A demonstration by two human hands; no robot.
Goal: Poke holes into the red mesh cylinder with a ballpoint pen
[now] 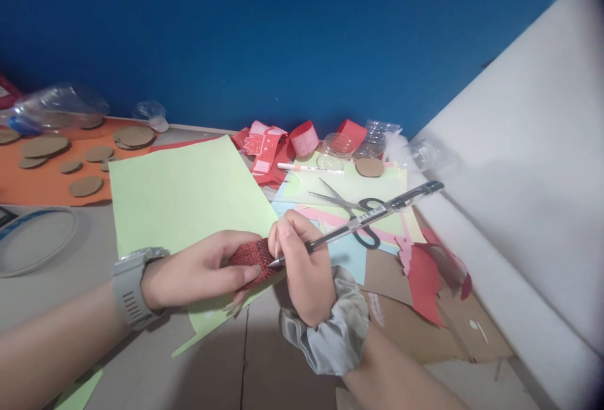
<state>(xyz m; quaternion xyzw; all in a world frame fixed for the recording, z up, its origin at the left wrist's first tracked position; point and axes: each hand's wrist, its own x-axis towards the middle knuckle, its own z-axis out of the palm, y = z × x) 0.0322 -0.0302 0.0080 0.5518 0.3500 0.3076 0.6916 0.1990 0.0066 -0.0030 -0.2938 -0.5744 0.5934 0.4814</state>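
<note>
My left hand (pixel 212 265), with a grey watch (pixel 136 287) on its wrist, is closed on a small red-and-black patterned piece (pixel 252 256). Its material I cannot make out. In my right hand (pixel 304 265) is a black pen (pixel 377 212), pinched near the tip and slanting up to the right. The pen's tip meets the patterned piece or is very close to it, beside my left thumb. A grey scrunchie (pixel 335 328) circles my right wrist. Beneath both hands lies a light green sheet of paper (pixel 184 202) with a cut lower edge.
Scissors (pixel 352 205) lie partly open on coloured papers, near a marker (pixel 311 168). Cardboard discs (pixel 85 186) rest on an orange sheet (pixel 28 190) at left. Red paper scraps (pixel 425 278) and cardboard (pixel 406 328) are at right. Clear plastic pieces (pixel 337 149) stand along the blue wall (pixel 283 39).
</note>
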